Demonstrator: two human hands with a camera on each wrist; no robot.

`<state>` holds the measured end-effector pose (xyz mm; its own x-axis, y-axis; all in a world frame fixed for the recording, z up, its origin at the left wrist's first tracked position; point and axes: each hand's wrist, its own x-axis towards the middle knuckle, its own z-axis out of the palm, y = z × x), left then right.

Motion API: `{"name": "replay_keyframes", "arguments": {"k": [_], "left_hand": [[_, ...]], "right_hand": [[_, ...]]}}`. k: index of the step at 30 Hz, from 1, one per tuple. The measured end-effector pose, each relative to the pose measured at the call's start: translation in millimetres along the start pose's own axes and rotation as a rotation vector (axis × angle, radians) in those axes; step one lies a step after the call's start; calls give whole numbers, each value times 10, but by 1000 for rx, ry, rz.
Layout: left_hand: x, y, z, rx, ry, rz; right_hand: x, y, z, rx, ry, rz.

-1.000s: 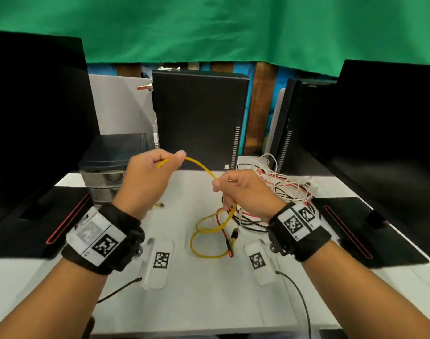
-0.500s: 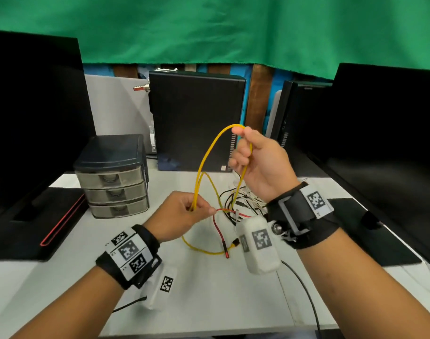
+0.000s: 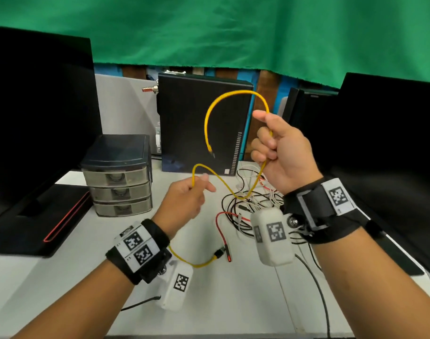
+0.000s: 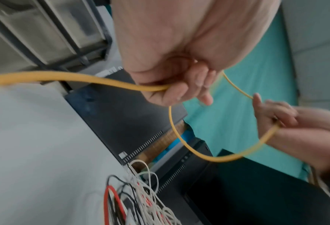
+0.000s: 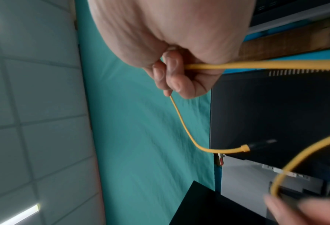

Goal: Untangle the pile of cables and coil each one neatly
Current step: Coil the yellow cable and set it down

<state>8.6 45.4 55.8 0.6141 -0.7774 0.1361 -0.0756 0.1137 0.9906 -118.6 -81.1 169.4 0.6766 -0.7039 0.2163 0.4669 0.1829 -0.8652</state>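
From the head view I see my right hand raised, fingers curled round a thin, matte yellow cable that arches above it, one plug dangling. My left hand pinches the same cable lower down; its other plug lies on the white table beside a red lead. The tangled pile of black, white and red wires sits below my right hand. A small plastic drawer unit stands left, contents unclear.

Left wrist: fingers closed on the cable.

Right wrist: fingers wrapped round it.
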Motion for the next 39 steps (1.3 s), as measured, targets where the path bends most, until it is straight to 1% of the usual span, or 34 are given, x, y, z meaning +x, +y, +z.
{"name": "replay_keyframes", "arguments": {"k": [1,2,4,5,6,7,8,9,10,11,12,13,14,16,18,19,20,21,22,23,24,26,27,31,33,35,37,39], "left_hand": [[51,-3,-101,16,49,-33],[113,-18,-224,85,108,-49],[226,-67,-455,337,217,-60],[256,-85,-552,456,241,-77],[256,-66,-604,513,255,-77],[243,-25,-617,510,266,-43],[196,63,-585,459,270,26],[144,160,-537,353,253,103],[81,265,-459,225,222,139],[30,349,-384,89,178,130],[-15,415,-324,-18,119,87],[-51,454,-280,-95,66,51],[-71,466,-258,-110,38,60],[-108,511,-262,-67,62,94],[-138,536,-246,-14,85,63],[-160,549,-220,3,65,28],[-184,551,-189,23,20,-3],[-210,554,-153,44,-29,-37],[-233,554,-111,58,-65,-60],[-256,560,-81,65,-84,-76],[-271,568,-65,51,-91,-90],[-287,604,-60,-6,-96,-126],[-289,613,-67,-21,-99,-142],[-282,553,-53,-13,-115,-168],[-285,540,-14,-68,-177,-182],[-307,553,35,-140,-253,-182],[-337,574,92,-184,-299,-142],[-355,590,168,-228,-313,-99]], "right_hand": [[14,-28,-26,1,17,-13],[31,-57,-60,-9,31,-27],[39,-81,-116,-83,38,-54],[32,-71,-121,-148,21,-57],[18,-41,-112,-228,-10,-49],[-5,0,-87,-320,-50,-32],[-34,53,-43,-415,-94,-16],[-68,116,4,-512,-138,-5],[-99,188,52,-605,-176,-2],[-124,257,98,-679,-201,-2],[-133,320,132,-728,-202,-6],[-129,369,151,-760,-180,-15],[-106,404,148,-797,-139,-34],[-26,428,84,-938,-18,-93],[10,453,-37,-1187,78,-144],[-18,474,-74,-1298,52,-188],[-61,511,-75,-1343,-33,-273],[-111,564,-51,-1309,-148,-368],[-171,616,-8,-1216,-259,-431],[-227,661,26,-1095,-323,-444],[-263,697,33,-979,-333,-427],[-313,733,-22,-788,-278,-360],[-337,736,-80,-730,-247,-315],[-405,728,-405,-582,-158,-96],[-425,720,-626,-597,-113,-56],[-455,757,-868,-699,-47,-82],[-523,847,-1052,-762,33,-104],[-614,974,-1184,-809,56,-98]]}}
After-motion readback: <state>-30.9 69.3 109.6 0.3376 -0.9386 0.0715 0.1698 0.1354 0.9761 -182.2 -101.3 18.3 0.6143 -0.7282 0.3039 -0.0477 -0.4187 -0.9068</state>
